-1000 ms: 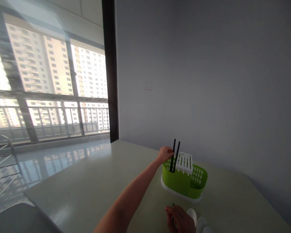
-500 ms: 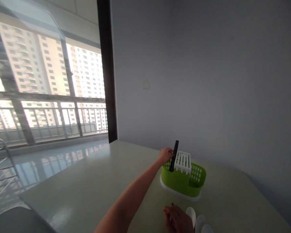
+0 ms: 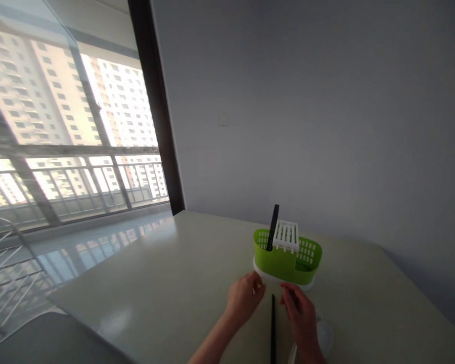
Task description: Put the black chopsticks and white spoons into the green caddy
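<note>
Black chopsticks (image 3: 274, 222) already in green basket (image 3: 278, 263), left end; black stick (image 3: 273, 328), white spoon (image 3: 325, 337) out on near worktop (image 3: 155, 283). Left hand (image 3: 242, 298) curled loose, looks empty; right hand (image 3: 301, 313) bunched, can't tell grip.

Green basket (image 3: 280, 263) (white rack (image 3: 286, 235)), black chopsticks (image 3: 273, 227), grey wall (image 3: 307, 126)

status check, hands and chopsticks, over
Left hand, right hand: nothing visible held; at least one black chopstick on table between them; white spoon beside right hand
</note>
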Demonstrator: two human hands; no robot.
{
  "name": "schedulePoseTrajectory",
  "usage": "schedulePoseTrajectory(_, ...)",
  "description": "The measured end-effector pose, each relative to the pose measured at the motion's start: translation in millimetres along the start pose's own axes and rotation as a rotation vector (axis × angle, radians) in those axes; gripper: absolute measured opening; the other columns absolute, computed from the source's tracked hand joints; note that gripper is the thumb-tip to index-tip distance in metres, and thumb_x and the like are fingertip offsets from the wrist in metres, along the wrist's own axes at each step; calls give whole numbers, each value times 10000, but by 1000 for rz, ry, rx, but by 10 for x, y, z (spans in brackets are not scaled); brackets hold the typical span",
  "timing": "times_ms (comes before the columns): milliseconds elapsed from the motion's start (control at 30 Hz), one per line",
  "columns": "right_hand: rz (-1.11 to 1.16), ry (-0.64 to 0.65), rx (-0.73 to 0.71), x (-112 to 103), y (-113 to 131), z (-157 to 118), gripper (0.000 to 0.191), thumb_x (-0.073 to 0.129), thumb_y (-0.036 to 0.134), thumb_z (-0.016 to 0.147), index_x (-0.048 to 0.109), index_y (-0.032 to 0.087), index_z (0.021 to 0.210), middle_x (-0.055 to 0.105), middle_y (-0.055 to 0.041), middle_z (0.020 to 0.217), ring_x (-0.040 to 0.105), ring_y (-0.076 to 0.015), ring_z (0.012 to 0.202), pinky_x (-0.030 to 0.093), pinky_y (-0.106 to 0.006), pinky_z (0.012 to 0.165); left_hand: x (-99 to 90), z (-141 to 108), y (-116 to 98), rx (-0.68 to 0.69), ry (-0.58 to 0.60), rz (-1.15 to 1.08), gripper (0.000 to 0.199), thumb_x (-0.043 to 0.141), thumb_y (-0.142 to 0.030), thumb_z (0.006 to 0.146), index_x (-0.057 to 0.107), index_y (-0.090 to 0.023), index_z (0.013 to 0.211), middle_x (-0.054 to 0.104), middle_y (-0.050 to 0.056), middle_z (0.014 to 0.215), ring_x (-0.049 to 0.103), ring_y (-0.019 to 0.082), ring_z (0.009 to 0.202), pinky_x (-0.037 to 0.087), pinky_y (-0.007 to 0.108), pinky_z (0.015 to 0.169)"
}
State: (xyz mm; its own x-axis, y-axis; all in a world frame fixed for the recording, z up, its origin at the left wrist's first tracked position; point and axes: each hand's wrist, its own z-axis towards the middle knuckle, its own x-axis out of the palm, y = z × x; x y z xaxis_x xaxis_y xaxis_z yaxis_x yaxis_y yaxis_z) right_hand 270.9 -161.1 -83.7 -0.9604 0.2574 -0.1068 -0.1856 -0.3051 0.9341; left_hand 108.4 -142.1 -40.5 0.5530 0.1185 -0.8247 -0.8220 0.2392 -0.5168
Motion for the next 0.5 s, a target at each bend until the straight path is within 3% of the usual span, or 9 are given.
schedulePoseTrajectory(100, -20, -10, -24, -1, 61, -13, 301, 503, 441, 837, 610, 171, 914, 556, 20, 610, 534, -153, 577, 431, -251, 576, 188, -341, -80, 11, 159, 156, 243, 558, -420, 726, 599, -228, 868, 661, 9, 842, 616, 172, 747, 422, 245, 635)
schedulePoseTrajectory(200, -63, -1, -52, 4, 85, -30, 305, 492, 441, 845, 607, 169, 923, 569, 14, 618, 544, -158, 592, 433, -253, 595, 276, -447, -206, 8, 247, 289, 370, 610, -443, 668, 605, -200, 948, 650, 69, 909, 629, 240, 813, 471, 308, 676)
schedulePoseTrajectory(333, -111, 29, -77, 16, 36, -31, 325, 476, 452, 853, 614, 169, 936, 584, 4, 625, 557, -160, 585, 437, -248, 585, 263, -379, -264, -19, 298, 427, 255, 513, -193, 764, 625, -148, 988, 641, 133, 927, 632, 267, 856, 498, 349, 681)
schedulePoseTrajectory(500, -120, 34, -91, 38, 1, -19, 365, 470, 480, 847, 627, 161, 933, 598, -10, 615, 567, -167, 570, 444, -244, 551, 231, -246, -140, -76, 250, 587, 339, 369, 33, 776, 667, -85, 888, 644, 172, 838, 638, 261, 826, 502, 345, 650)
